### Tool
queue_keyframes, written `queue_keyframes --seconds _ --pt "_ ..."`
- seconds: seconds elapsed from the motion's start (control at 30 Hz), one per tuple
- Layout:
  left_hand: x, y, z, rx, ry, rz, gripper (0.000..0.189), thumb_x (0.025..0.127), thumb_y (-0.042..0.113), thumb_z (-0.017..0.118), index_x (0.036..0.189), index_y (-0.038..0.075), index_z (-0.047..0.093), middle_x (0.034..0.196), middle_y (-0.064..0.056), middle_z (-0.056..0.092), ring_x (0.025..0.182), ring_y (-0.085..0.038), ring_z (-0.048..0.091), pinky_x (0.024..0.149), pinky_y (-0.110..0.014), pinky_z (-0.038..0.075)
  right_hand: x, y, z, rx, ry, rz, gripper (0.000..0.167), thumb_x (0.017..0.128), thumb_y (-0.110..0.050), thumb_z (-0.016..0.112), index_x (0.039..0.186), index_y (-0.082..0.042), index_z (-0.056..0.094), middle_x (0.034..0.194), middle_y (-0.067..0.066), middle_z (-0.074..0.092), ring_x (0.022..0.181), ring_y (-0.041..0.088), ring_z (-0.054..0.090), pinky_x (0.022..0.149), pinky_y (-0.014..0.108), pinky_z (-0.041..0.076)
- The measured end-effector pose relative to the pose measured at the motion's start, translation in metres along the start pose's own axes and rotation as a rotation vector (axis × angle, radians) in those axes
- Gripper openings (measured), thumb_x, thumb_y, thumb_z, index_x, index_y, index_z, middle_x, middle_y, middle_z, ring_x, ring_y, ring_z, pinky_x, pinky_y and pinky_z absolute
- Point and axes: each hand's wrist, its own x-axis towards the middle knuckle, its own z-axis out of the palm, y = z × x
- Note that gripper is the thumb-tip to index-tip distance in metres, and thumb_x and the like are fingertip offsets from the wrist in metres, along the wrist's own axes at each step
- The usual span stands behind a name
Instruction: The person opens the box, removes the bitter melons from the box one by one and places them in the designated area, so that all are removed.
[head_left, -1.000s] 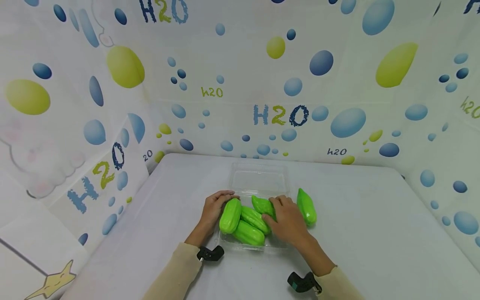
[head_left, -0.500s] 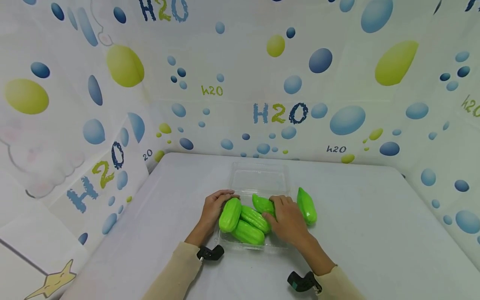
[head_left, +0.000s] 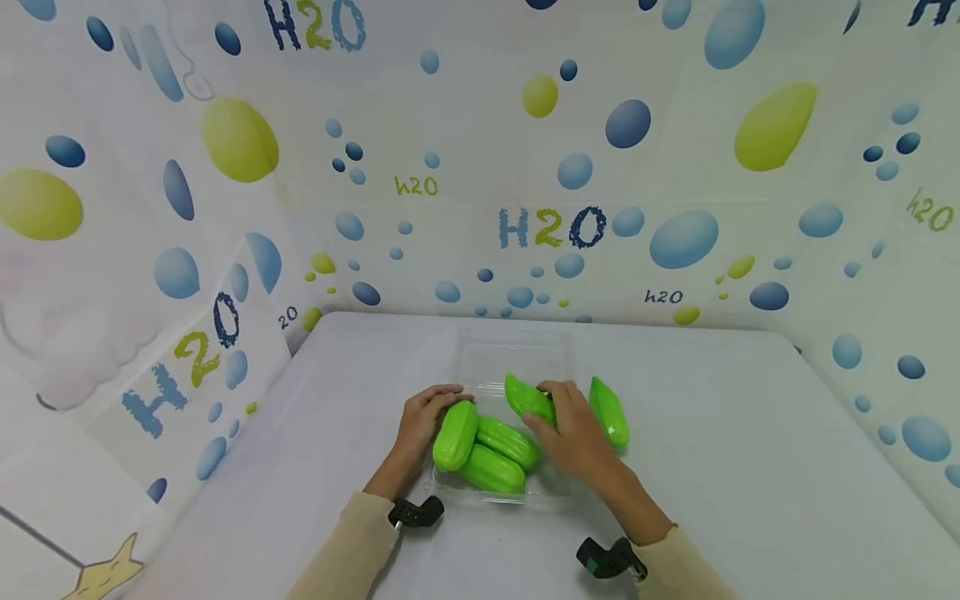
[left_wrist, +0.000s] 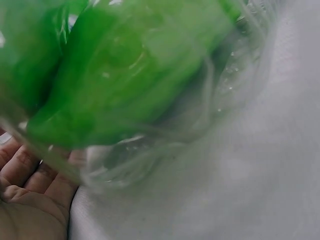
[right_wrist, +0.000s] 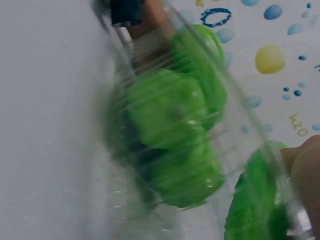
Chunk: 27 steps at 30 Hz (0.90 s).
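A: Head view first. What's in the right hand [head_left: 576, 437]?

B: A ridged green fruit [head_left: 527, 402], pinched between thumb and fingers, over the far right part of a clear plastic container [head_left: 553, 490]. Its tip points away and leftward.

A: And the left hand [head_left: 418, 429]?

B: That grip looks relaxed, fingers resting at the container's left side, beside three more green fruits [head_left: 506, 442] lying inside.

A: Anything outside the container?

B: A loose green fruit [head_left: 609, 412] on the white surface [head_left: 712, 433], just beyond the right hand, and a clear lid [head_left: 513, 357] lying behind.

A: Left wrist view?

B: Blurred. Green fruit shows through the clear wall; the fingers are lightly bent beside it, palm visible.

A: Right wrist view?

B: Blurred too. Fruits show through the container's wall, and at lower right the right hand meets a green fruit.
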Motion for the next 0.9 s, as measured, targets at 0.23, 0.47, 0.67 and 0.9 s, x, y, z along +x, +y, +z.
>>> queue_keyframes --seconds 0.23,0.47,0.67,0.9 --pt "-0.001 -0.004 0.001 -0.006 -0.006 0.003 0.032 0.103 0.016 0.056 0.126 -0.004 0.066 0.115 -0.016 0.074 0.103 -0.013 0.072 0.090 -0.022 0.057 0.006 -0.003 -0.012 0.031 0.022 0.004 0.047 0.101 -0.031 0.063 0.134 0.001 0.053 0.114 0.012 0.055 0.091 0.020 0.050 0.077 0.036 0.047" --pt "-0.002 -0.003 -0.001 -0.004 -0.009 0.001 0.032 0.103 0.016 0.056 0.126 -0.004 0.066 0.115 -0.016 0.074 0.106 -0.016 0.072 0.091 -0.022 0.057 0.007 0.000 -0.004 0.039 0.121 -0.062 0.047 0.102 -0.032 0.061 0.132 0.004 0.054 0.113 0.015 0.059 0.089 0.020 0.052 0.073 0.035 0.047" --pt "-0.002 -0.001 -0.001 0.013 -0.007 0.010 0.033 0.103 0.018 0.056 0.126 -0.003 0.066 0.115 -0.014 0.075 0.107 -0.016 0.071 0.091 -0.022 0.057 0.009 0.006 -0.006 0.116 0.220 -0.030 0.042 0.100 -0.030 0.064 0.127 0.001 0.058 0.105 0.012 0.062 0.086 0.022 0.056 0.069 0.034 0.050" --pt "-0.002 0.000 -0.003 0.002 -0.009 0.016 0.032 0.102 0.016 0.056 0.126 -0.004 0.066 0.113 -0.013 0.075 0.107 -0.018 0.071 0.092 -0.022 0.056 0.011 0.015 -0.016 0.171 0.278 0.081 0.044 0.101 -0.035 0.063 0.127 0.001 0.058 0.108 0.013 0.063 0.092 0.025 0.060 0.073 0.037 0.054"
